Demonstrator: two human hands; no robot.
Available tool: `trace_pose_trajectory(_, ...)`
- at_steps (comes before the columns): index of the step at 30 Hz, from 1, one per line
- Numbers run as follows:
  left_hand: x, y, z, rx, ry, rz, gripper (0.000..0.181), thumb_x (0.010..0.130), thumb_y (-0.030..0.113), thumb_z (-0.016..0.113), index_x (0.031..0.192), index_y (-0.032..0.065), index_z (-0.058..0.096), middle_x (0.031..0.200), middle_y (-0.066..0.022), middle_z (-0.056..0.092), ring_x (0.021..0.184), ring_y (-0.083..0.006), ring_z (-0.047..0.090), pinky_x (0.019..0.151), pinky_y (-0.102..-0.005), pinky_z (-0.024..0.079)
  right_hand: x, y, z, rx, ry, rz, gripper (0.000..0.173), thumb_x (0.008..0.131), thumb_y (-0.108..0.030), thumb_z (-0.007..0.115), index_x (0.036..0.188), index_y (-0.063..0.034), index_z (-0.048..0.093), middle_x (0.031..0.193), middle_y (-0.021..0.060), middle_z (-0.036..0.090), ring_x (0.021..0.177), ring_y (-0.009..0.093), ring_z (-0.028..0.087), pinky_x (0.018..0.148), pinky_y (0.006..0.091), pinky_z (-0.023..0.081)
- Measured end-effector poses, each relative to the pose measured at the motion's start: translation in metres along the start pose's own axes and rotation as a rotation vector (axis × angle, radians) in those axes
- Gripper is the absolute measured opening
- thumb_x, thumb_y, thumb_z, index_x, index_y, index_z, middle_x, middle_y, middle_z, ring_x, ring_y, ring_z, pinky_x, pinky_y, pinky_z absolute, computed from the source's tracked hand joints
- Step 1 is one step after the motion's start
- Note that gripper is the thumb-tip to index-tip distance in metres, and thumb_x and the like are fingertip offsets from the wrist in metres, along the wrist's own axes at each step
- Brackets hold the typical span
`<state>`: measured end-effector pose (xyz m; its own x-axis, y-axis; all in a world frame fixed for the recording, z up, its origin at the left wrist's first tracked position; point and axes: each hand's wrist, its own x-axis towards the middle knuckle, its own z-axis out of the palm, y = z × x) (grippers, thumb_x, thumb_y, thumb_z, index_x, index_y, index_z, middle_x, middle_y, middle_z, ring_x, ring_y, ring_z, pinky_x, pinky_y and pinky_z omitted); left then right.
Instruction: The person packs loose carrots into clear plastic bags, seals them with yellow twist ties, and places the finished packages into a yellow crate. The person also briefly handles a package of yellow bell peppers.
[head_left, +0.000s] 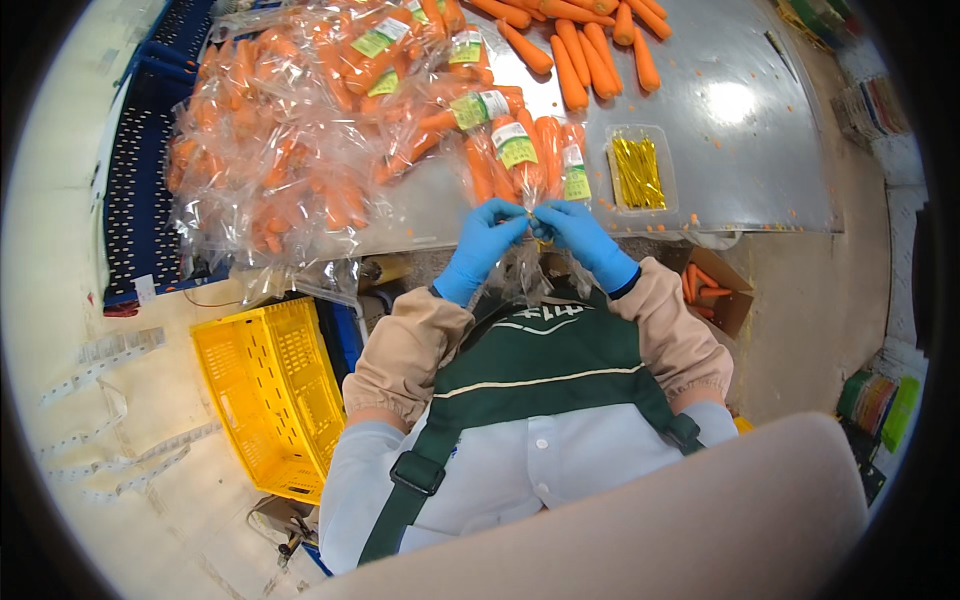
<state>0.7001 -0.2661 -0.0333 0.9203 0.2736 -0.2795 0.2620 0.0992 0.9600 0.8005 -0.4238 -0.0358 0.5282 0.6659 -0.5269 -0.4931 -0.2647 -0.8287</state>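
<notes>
My left hand (484, 244) and my right hand (581, 236), both in blue gloves, meet at the metal table's near edge. Between their fingertips they pinch the gathered neck of a clear plastic bag of carrots (525, 161), with a bit of gold twist tie at the neck. The bag lies on the table beyond my hands, and its loose end hangs towards the green apron. Other labelled carrot bags lie against it on both sides. To the right of my right hand, a clear plastic tray (671, 176) holds gold twist ties (637, 172).
Bagged carrots (300, 135) are heaped at the left of the metal table (750, 172). Loose carrots (592, 60) lie at its far side. A blue perforated crate (142, 187) stands at far left, a yellow crate (270, 397) below it. A cardboard box (731, 311) with carrots sits below right.
</notes>
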Motion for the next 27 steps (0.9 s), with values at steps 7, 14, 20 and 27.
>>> trace_pose_trajectory(7, 0.13, 0.08, -0.028, 1.165, 0.269, 0.79, 0.04, 0.08, 0.024, 0.07, 0.113, 0.0047, 0.058, 0.109, -0.0127, 0.061, 0.098, -0.0299, 0.059, 0.085, -0.0401, 0.046, -0.018, -0.005, 0.012, -0.689, 0.062, -0.38, 0.028, 0.088, -0.03, 0.059, 0.098, -0.0042, 0.064, 0.081, 0.0123, 0.066, 0.069, 0.021, 0.063, 0.065, 0.0314, 0.051)
trace_pose_trajectory(14, 0.265, 0.037, -0.113, 1.714, 0.455, -0.124, 0.038, 0.085, 0.022, 0.055, 0.121, 0.0082, 0.052, 0.111, -0.014, 0.064, 0.1, -0.0344, 0.063, 0.081, -0.0452, 0.052, 0.004, 0.015, -0.138, -1.007, 0.74, -0.519, 0.029, 0.083, -0.021, 0.064, 0.108, -0.0056, 0.059, 0.098, 0.0161, 0.059, 0.081, 0.034, 0.061, 0.071, 0.039, 0.05)
trace_pose_trajectory(20, 0.252, 0.188, -0.03, 1.892, -0.018, 0.228, 0.021, 0.082, 0.017, 0.054, 0.093, 0.0039, 0.066, 0.093, -0.019, 0.067, 0.086, -0.0362, 0.065, 0.073, -0.0464, 0.052, 0.024, 0.035, -0.175, -1.173, 0.625, -0.219, 0.024, 0.08, -0.024, 0.066, 0.099, -0.0095, 0.062, 0.092, 0.0146, 0.061, 0.084, 0.035, 0.06, 0.072, 0.0438, 0.048)
trace_pose_trajectory(27, 0.193, 0.172, -0.009, 1.571, -0.376, 0.324, 0.031, 0.083, 0.013, 0.051, 0.112, 0.0013, 0.054, 0.096, -0.0266, 0.062, 0.087, -0.0425, 0.061, 0.073, -0.0479, 0.049, 0.034, 0.034, -0.182, -1.073, 0.605, -0.263, 0.016, 0.081, -0.022, 0.063, 0.087, -0.0073, 0.064, 0.084, 0.0164, 0.064, 0.079, 0.037, 0.061, 0.068, 0.0451, 0.048)
